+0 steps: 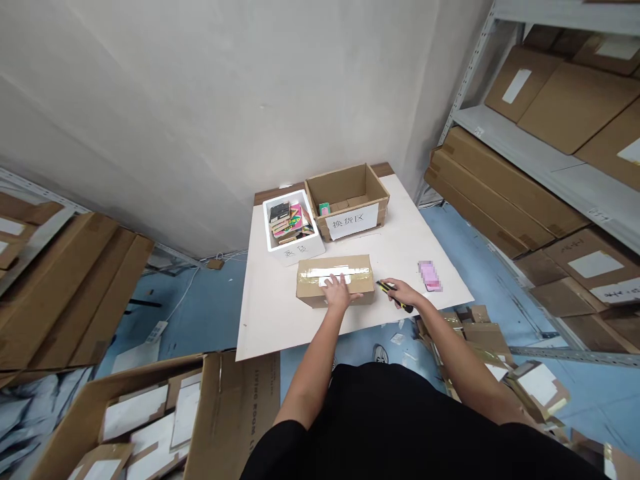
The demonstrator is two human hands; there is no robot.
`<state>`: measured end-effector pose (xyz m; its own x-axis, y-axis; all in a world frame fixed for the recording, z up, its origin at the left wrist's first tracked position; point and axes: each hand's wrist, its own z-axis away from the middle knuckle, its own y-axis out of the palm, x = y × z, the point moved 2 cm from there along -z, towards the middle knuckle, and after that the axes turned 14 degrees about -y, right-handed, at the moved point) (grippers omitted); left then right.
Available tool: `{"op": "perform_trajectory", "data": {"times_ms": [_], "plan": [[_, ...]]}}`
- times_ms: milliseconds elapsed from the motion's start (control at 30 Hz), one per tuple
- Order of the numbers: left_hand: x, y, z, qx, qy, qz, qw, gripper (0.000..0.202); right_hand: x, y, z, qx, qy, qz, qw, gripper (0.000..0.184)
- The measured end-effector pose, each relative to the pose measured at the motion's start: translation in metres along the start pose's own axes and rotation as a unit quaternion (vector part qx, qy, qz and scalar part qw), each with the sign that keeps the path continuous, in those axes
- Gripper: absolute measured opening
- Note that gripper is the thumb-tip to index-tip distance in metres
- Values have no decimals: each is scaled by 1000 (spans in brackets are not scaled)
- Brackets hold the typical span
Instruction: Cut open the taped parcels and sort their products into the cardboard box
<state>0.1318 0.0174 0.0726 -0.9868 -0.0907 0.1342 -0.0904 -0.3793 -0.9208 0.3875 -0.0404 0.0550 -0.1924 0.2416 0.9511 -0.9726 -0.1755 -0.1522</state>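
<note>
Head view: a brown cardboard box sealed with clear tape (335,295) lay closed on the white table (415,257).
Left grip: the left hand (337,291) was spread wide, palm down on the box's top, holding nothing.
Right grip: the right hand (404,293) was closed narrow around a yellow-and-black utility knife (395,297), just beside the box's right end.
Box state: the box was under the left grip; no cut showed in its tape, and its flaps were shut.
Beyond the grips: a white foam box of books (267,233) and an open cardboard box (350,183) stood farther ahead; a pink blurred card (430,276) lay right of the right grip.
</note>
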Motion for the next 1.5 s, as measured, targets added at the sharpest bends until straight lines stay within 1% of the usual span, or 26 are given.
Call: {"op": "perform_trajectory", "data": {"times_ms": [67, 100, 133, 200, 233, 267, 300, 367, 400, 433, 500, 567, 633, 700, 767, 833, 867, 933, 1000, 1067, 1133, 1200, 1300, 1333, 1400, 1500], "plan": [[7, -9, -9, 22, 27, -3, 999, 120, -5, -1, 4, -99, -29, -35, 994, 63], [13, -15, -16, 31, 41, 1, 999, 112, -6, 4, 4, -138, -38, -39, 989, 66], [20, -22, -25, 34, 54, 9, 998, 102, -6, 12, 3, -159, -39, -31, 986, 69], [36, -39, -47, 16, 72, 29, 997, 89, -5, 38, -2, -164, -23, 18, 986, 77], [44, -47, -59, 6, 81, 35, 996, 90, -4, 52, -5, -163, -8, 54, 985, 82], [50, -53, -70, 7, 91, 33, 995, 96, -2, 66, -9, -170, 1, 87, 982, 88], [55, -58, -79, 21, 98, 24, 995, 104, -1, 77, -12, -176, 11, 117, 977, 93], [60, -62, -92, 51, 109, 5, 993, 115, -2, 91, -19, -188, 42, 147, 970, 100], [60, -61, -94, 58, 108, -1, 992, 116, -3, 92, -23, -196, 59, 146, 968, 102], [58, -59, -93, 58, 101, -3, 993, 115, -5, 89, -26, -207, 75, 138, 966, 105], [50, -52, -83, 43, 68, 1, 997, 113, -9, 72, -33, -238, 96, 116, 960, 109], [40, -40, -65, 29, 34, 9, 999, 110, -10, 46, -44, -283, 104, 109, 947, 111], [30, -26, -43, 33, 34, 21, 999, 107, -9, 16, -56, -332, 106, 109, 931, 109], [23, -13, -23, 47, 51, 45, 997, 106, -7, -9, -67, -357, 108, 94, 923, 100], [21, -4, -10, 65, 44, 76, 994, 106, -6, -25, -74, -356, 107, 46, 927, 77], [24, 1, -4, 81, 15, 100, 992, 104, -9, -29, -72, -343, 99, -35, 933, 50], [26, 2, -4, 85, 0, 109, 990, 103, -11, -27, -69, -331, 95, -81, 935, 39], [30, 3, -4, 84, -23, 121, 989, 100, -15, -11, -59, -285, 96, -164, 940, 30], [37, 4, -7, 83, -33, 135, 987, 99, -16, 15, -50, -219, 114, -215, 945, 29], [50, 7, -11, 92, -45, 156, 982, 99, -12, 46, -45, -157, 124, -241, 950, 29], [71, 11, -18, 104, -67, 188, 974, 98, -2, 76, -48, -118, 100, -264, 952, 30], [100, 15, -28, 115, -90, 232, 962, 95, 12, 99, -57, -86, 64, -293, 950, 32], [152, 21, -45, 120, -103, 309, 938, 84, 26, 122, -72, -51, 39, -313, 948, 42], [169, 23, -50, 121, -100, 339, 928, 79, 27, 127, -76, -55, 38, -305, 950, 44], [197, 28, -58, 130, -92, 397, 904, 69, 20, 135, -82, -98, 40, -269, 957, 46], [228, 42, -61, 157, -101, 452, 872, 64, -4, 153, -84, -171, 50, -202, 963, 47]]}}
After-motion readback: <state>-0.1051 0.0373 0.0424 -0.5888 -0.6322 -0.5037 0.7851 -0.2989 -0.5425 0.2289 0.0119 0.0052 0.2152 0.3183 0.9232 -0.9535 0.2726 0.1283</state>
